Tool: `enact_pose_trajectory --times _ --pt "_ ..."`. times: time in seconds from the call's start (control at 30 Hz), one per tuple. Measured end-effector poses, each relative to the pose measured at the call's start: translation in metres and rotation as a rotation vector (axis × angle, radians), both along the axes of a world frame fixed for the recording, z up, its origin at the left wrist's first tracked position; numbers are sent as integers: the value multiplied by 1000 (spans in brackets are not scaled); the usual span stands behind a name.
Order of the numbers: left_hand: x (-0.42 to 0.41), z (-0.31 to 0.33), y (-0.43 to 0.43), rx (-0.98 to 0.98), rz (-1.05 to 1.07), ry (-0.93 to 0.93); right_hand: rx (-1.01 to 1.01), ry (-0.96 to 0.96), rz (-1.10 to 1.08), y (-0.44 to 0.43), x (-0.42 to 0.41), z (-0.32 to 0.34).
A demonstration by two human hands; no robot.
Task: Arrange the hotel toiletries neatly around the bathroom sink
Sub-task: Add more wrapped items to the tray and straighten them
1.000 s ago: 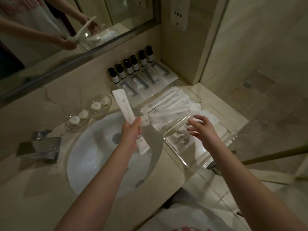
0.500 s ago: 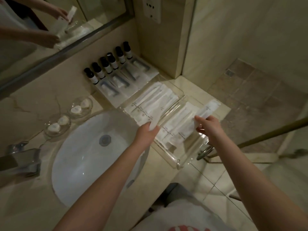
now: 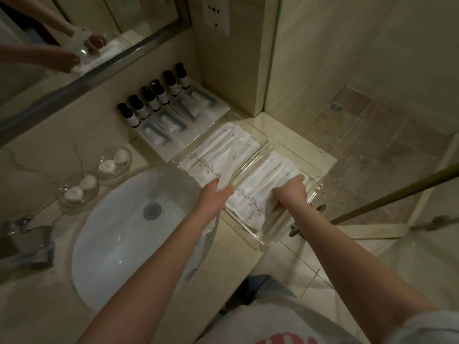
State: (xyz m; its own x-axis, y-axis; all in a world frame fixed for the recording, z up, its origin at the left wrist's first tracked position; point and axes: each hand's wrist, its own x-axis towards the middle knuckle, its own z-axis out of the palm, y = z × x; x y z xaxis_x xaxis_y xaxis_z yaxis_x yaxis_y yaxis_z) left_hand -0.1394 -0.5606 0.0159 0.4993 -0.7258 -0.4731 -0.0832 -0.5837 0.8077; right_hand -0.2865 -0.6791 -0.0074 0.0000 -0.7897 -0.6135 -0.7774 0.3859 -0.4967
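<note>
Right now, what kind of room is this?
Most likely a hotel bathroom: a white sink set in a stone counter, a row of small dark-capped bottles against the wall, and clear trays full of wrapped white packets.

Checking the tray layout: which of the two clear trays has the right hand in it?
The clear tray nearer the counter's outer edge; the right hand presses its packets, while the other tray lies beside the sink.

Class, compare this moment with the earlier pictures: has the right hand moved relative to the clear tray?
Yes. The right hand has come down from above the clear tray and now rests on the white packets in its right compartment.
</note>
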Motion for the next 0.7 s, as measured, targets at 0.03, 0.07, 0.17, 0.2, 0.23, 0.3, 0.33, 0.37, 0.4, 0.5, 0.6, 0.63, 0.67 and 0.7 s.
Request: enact_pose_trajectory --times 0.03,0.07,0.17,0.2,0.23,0.3,0.33,0.37,0.4,0.5,0.6,0.63,0.67,0.7 --pt "0 3 0 -8 0 1 -27 1 7 1 -1 1" --pt "-1 5 -1 -11 0 4 -62 -5 14 2 -1 1" --pt "-1 15 -3 31 -37 6 -209 -71 94 4 0 8" --pt "0 20 -4 58 -64 9 -251 -140 120 3 2 12" --pt "0 24 -4 84 -97 17 -262 -248 128 1 5 19" --pt "0 32 -4 101 -168 70 -143 -538 128 -1 10 37" --pt "0 35 -4 92 -209 126 -44 -664 140 -3 12 47" --pt "-1 37 -4 80 -252 193 30 -744 178 -4 14 54" --pt "-2 39 -5 70 -289 257 57 -790 228 -4 17 60" --pt "-5 39 -6 44 -315 364 8 -842 246 -3 21 70" --pt "-5 28 -5 35 -299 391 -45 -871 86 -9 15 72" --pt "-5 21 -3 45 -313 352 -74 -853 41 -13 9 71" --pt "-4 15 -2 64 -339 279 -101 -818 13 -19 3 68" --pt "-5 8 -1 86 -360 201 -124 -772 -5 -25 -4 64"
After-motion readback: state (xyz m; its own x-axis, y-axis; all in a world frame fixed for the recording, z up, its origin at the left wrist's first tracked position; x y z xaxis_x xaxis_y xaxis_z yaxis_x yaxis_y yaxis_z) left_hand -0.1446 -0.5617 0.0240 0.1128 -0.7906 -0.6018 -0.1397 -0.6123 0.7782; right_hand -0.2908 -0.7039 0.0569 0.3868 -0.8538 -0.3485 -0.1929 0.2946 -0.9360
